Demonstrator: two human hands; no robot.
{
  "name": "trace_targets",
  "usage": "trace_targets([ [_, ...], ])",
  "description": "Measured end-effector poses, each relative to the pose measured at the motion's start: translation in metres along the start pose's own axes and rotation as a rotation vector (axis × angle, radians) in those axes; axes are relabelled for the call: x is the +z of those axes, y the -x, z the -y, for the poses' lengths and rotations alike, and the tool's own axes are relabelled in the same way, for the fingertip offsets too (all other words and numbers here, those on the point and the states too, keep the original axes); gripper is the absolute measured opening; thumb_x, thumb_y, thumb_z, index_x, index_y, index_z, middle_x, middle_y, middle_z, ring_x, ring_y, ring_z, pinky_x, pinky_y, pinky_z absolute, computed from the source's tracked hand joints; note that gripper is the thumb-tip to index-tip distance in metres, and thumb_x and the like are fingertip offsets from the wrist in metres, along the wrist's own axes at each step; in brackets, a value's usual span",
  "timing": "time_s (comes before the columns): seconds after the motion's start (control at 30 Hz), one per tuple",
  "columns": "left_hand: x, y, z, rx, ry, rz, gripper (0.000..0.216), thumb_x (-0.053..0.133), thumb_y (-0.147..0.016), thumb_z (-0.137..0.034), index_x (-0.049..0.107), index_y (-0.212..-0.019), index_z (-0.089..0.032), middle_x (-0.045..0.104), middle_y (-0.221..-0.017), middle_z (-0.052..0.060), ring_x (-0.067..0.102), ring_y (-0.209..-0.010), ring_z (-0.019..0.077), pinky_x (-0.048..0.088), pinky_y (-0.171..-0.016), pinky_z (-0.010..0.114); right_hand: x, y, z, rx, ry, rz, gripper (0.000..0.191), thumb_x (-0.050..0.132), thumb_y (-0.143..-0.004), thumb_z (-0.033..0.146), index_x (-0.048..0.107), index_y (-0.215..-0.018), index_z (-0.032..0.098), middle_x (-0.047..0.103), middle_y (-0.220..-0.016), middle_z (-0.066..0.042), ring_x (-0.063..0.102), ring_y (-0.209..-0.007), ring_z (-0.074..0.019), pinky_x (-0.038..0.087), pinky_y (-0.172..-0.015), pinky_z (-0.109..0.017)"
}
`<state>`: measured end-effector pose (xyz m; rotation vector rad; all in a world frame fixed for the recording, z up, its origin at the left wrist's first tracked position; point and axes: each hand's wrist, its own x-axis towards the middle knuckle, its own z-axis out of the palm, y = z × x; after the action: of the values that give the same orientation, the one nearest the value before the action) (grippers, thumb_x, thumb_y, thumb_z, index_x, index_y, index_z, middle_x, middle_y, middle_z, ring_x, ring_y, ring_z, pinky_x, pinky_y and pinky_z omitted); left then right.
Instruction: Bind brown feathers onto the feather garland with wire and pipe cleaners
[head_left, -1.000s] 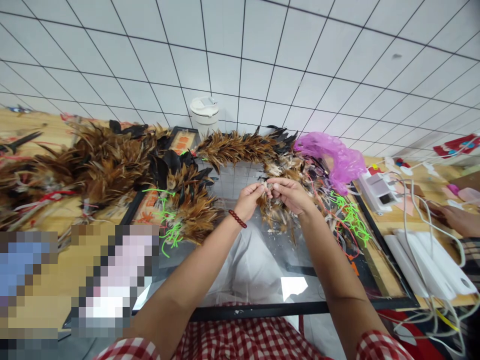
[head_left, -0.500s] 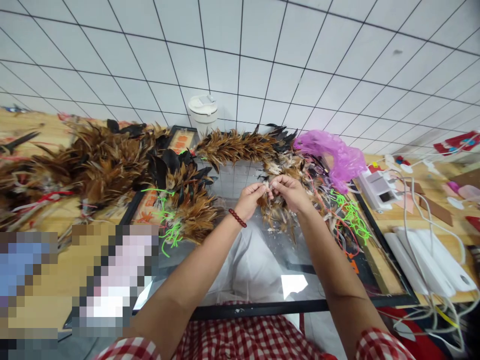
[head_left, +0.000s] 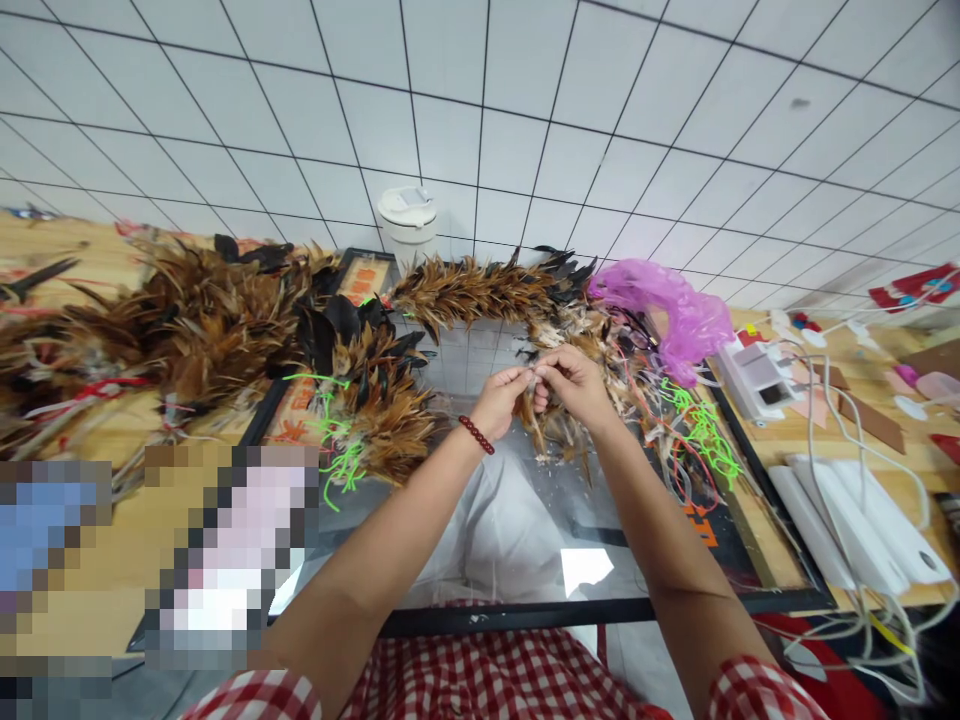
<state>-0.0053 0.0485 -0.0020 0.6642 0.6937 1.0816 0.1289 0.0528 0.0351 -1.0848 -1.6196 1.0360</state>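
My left hand [head_left: 501, 400], with a dark red bead bracelet on the wrist, and my right hand [head_left: 579, 385] meet above a glass-topped black frame [head_left: 525, 615]. Both pinch the pale quill ends of a small bunch of brown feathers [head_left: 541, 432] that hangs down between them. Bundles of brown and black feathers [head_left: 375, 400] lie just left of my hands, some tied with green cord. A long feather bundle [head_left: 480, 290] lies behind them.
A big heap of brown feathers [head_left: 180, 330] covers the wooden table on the left. A white lidded cup [head_left: 407, 222] stands by the tiled wall. A purple plastic bag [head_left: 664, 310], green and red cords [head_left: 697, 430], a white device [head_left: 754, 380] and white cables [head_left: 855, 500] lie right.
My hands have stayed together on the feather bunch, shifting slightly up and closer. Another person's hand at the right edge one second ago has gone from view.
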Motion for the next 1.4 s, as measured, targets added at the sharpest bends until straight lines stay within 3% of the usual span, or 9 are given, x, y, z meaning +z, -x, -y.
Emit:
trace_targets([
  [0.17, -0.004, -0.002, 0.003, 0.065, 0.0, 0.03, 0.03, 0.075, -0.07, -0.039, 0.062, -0.075, -0.011, 0.057, -0.056, -0.002, 0.05, -0.046, 0.0058, 0.042, -0.049, 0.02, -0.003, -0.002, -0.004, -0.159, 0.23, -0.108, 0.015, 0.064, -0.082, 0.034, 0.069, -0.074, 0.023, 0.064, -0.081, -0.004, 0.059, -0.079, -0.0179, 0.049, -0.078, -0.035],
  [0.3, -0.003, -0.003, 0.004, 0.109, -0.007, 0.005, 0.028, 0.075, -0.071, -0.037, 0.063, -0.074, -0.011, 0.05, -0.052, -0.004, 0.044, -0.045, 0.0043, 0.038, -0.048, 0.02, -0.006, -0.005, -0.009, -0.086, 0.217, -0.199, 0.014, 0.068, -0.079, 0.033, 0.073, -0.088, 0.023, 0.063, -0.081, -0.003, 0.055, -0.071, -0.0156, 0.046, -0.072, -0.032],
  [0.4, -0.002, -0.004, 0.004, 0.112, -0.006, -0.016, 0.029, 0.076, -0.069, -0.037, 0.063, -0.073, -0.011, 0.05, -0.052, -0.004, 0.043, -0.046, 0.004, 0.038, -0.049, 0.02, -0.007, -0.006, -0.009, -0.063, 0.133, -0.184, 0.02, 0.066, -0.081, 0.036, 0.074, -0.095, 0.024, 0.067, -0.088, -0.004, 0.059, -0.081, -0.0169, 0.046, -0.081, -0.034],
  [0.5, -0.002, -0.004, 0.004, 0.121, -0.006, -0.022, 0.031, 0.077, -0.066, -0.039, 0.063, -0.072, -0.011, 0.051, -0.052, -0.004, 0.043, -0.046, 0.0043, 0.038, -0.049, 0.02, -0.006, -0.006, -0.006, -0.067, 0.078, -0.116, 0.019, 0.066, -0.081, 0.038, 0.076, -0.087, 0.024, 0.07, -0.089, -0.004, 0.061, -0.088, -0.0186, 0.046, -0.087, -0.035],
  [0.63, -0.002, -0.003, 0.004, 0.131, -0.006, -0.029, 0.032, 0.078, -0.065, -0.04, 0.063, -0.07, -0.012, 0.051, -0.053, -0.004, 0.043, -0.046, 0.0038, 0.038, -0.049, 0.02, -0.005, -0.005, -0.003, -0.023, 0.038, -0.089, 0.016, 0.073, -0.075, 0.038, 0.077, -0.08, 0.024, 0.07, -0.078, -0.004, 0.062, -0.079, -0.0181, 0.049, -0.081, -0.035],
  [0.87, -0.001, -0.002, 0.004, 0.127, -0.034, -0.02, 0.033, 0.078, -0.065, -0.04, 0.064, -0.07, -0.011, 0.051, -0.053, -0.004, 0.043, -0.047, 0.0036, 0.036, -0.047, 0.019, -0.022, -0.008, -0.005, 0.054, -0.023, 0.042, 0.018, 0.077, -0.069, 0.038, 0.078, -0.08, 0.023, 0.072, -0.081, -0.003, 0.064, -0.078, -0.0174, 0.05, -0.078, -0.033],
  [1.07, -0.002, -0.003, 0.006, 0.149, -0.091, -0.017, 0.034, 0.079, -0.064, -0.042, 0.068, -0.073, -0.01, 0.052, -0.052, -0.003, 0.045, -0.048, 0.0044, 0.035, -0.047, 0.019, -0.018, -0.007, -0.001, 0.191, -0.157, -0.019, 0.026, 0.08, -0.063, 0.043, 0.072, -0.07, 0.02, 0.069, -0.068, -0.001, 0.06, -0.065, -0.0141, 0.05, -0.07, -0.03],
  [1.4, -0.004, -0.004, 0.008, 0.141, -0.115, -0.005, 0.035, 0.077, -0.065, -0.044, 0.065, -0.07, -0.012, 0.051, -0.052, -0.004, 0.043, -0.046, 0.0042, 0.035, -0.047, 0.02, -0.016, -0.007, -0.001, 0.194, -0.223, 0.009, 0.03, 0.084, -0.057, 0.039, 0.069, -0.072, 0.018, 0.065, -0.067, 0.0, 0.059, -0.064, -0.0126, 0.049, -0.069, -0.029],
])
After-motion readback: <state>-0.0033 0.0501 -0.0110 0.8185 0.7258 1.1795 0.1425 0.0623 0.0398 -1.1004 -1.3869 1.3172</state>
